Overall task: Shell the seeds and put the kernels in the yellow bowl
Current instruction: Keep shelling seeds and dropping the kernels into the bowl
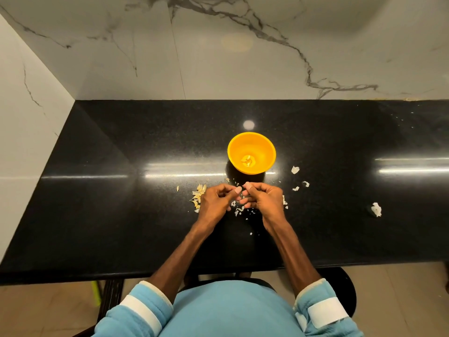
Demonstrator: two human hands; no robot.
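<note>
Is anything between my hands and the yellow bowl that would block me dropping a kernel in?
Nothing visible blocks it. The yellow bowl sits open just beyond the left hand and right hand, which pinch a seed together; only flat shell bits lie on the counter between.

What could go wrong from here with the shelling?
The left hand and right hand pinch a seed over the counter, short of the yellow bowl: a freed kernel may drop among the shell fragments below. Fragments could also cling to the hands and land with the kernels in the bowl.
</note>
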